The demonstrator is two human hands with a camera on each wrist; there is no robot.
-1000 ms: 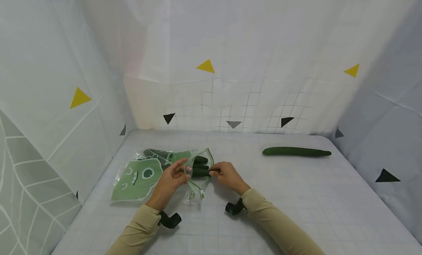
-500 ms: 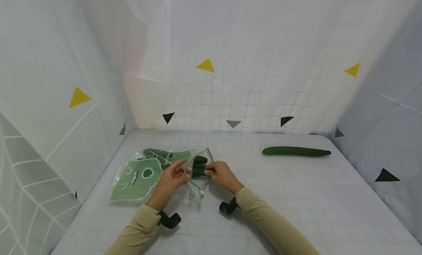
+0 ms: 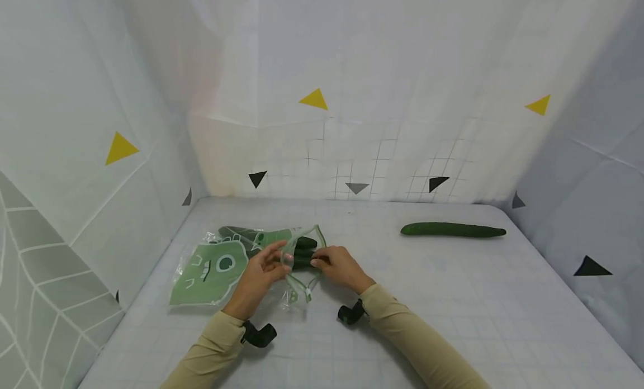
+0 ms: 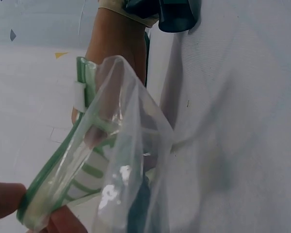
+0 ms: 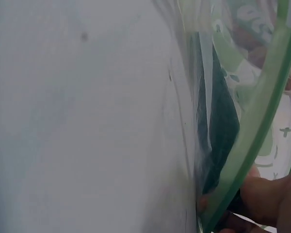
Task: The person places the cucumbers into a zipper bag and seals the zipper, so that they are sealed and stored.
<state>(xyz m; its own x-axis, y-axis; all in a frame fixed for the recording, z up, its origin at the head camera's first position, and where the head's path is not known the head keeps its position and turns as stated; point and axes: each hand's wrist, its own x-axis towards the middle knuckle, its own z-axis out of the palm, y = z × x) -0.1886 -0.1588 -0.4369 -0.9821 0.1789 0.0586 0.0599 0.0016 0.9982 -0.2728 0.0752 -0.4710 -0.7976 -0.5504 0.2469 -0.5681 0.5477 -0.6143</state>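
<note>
A clear zip bag with a green printed cartoon face lies on its side, its green-edged mouth spread toward the right. My left hand pinches the rim of that mouth; in the left wrist view the thumb and a finger grip the green zip edge, with a white slider farther along it. My right hand holds the end of a dark green cucumber that lies mostly inside the bag. Another cucumber lies behind it in the bag. The bag's print partly hides what is inside.
A single long cucumber lies on the white table at the back right. White sheets with yellow and black triangles enclose the back and both sides. Black wrist cameras hang beneath both sleeves.
My right hand has moved slightly left, and the cucumber it holds has slid farther into the bag. The left hand has kept its grip on the rim in the same spot.
</note>
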